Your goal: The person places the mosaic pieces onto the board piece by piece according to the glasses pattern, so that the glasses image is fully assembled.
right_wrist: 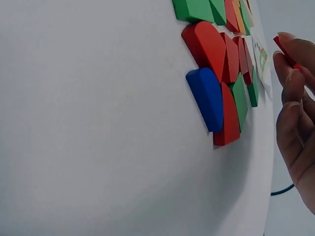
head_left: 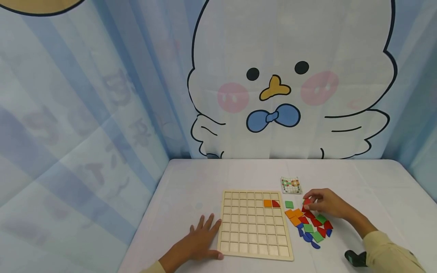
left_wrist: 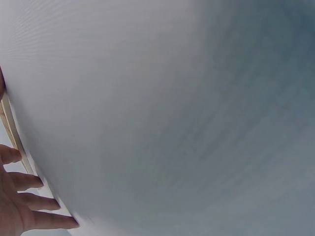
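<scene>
My right hand (head_left: 326,203) pinches a small red block (right_wrist: 286,53) between thumb and fingertips, raised over the far end of a loose heap of coloured blocks. The heap holds red, green (head_left: 308,228), blue (head_left: 308,237) and orange (head_left: 295,220) pieces, some with curved sides. Left of it lies a square wooden grid board (head_left: 252,227). An orange square (head_left: 268,203) and a red quarter-round piece (head_left: 275,204) occupy adjoining cells near its upper right corner. My left hand (head_left: 201,242) rests with fingers spread along the board's left edge.
A small card (head_left: 291,185) printed with a coloured grid pattern lies beyond the board's upper right corner. One green square (head_left: 289,204) sits just right of the board. A dark object (head_left: 356,258) shows beside my right sleeve. Behind the white table (head_left: 198,178) hangs a cartoon-printed curtain.
</scene>
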A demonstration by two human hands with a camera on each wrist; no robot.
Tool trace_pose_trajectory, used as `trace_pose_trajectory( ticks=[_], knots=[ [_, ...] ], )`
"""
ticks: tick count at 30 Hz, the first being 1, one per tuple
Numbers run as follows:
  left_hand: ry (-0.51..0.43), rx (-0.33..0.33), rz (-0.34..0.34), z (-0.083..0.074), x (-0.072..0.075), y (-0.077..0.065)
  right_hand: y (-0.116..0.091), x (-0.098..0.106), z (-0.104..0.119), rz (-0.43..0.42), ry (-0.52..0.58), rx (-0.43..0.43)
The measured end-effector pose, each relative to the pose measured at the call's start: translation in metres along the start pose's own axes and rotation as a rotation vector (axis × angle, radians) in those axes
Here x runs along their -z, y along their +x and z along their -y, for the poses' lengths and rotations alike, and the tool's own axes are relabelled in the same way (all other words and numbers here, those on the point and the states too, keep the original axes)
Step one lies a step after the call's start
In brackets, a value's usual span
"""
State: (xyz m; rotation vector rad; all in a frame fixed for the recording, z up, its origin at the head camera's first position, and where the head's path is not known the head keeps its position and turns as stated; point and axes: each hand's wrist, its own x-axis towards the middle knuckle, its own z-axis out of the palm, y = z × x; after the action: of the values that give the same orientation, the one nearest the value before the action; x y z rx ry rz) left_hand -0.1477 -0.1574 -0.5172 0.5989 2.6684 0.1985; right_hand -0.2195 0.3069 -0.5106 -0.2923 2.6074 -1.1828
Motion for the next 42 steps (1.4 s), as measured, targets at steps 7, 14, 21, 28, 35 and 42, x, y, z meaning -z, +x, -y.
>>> trace_pose_trajectory(
  ticks=[7, 14, 21, 28, 35, 42],
  knots=[
    [0.001, 0.009, 0.006, 0.000, -0.001, 0.001, 0.008, -0.005, 0.013, 0.044, 0.004, 0.047],
    [0.005, 0.015, 0.011, -0.001, 0.001, 0.001, 0.021, -0.012, 0.020, 0.066, 0.036, 0.080],
    [-0.004, 0.019, 0.016, -0.003, 0.004, 0.002, 0.028, -0.021, 0.026, 0.082, 0.086, 0.129],
    [-0.017, 0.029, 0.027, -0.003, 0.003, 0.002, 0.033, -0.032, 0.034, 0.080, 0.092, 0.156],
    [-0.016, 0.020, 0.022, -0.002, 0.002, 0.001, 0.040, -0.042, 0.039, 0.100, 0.092, 0.190],
    [-0.010, 0.026, 0.023, -0.002, 0.003, 0.001, 0.045, -0.052, 0.051, 0.121, 0.159, 0.191]
  ],
)
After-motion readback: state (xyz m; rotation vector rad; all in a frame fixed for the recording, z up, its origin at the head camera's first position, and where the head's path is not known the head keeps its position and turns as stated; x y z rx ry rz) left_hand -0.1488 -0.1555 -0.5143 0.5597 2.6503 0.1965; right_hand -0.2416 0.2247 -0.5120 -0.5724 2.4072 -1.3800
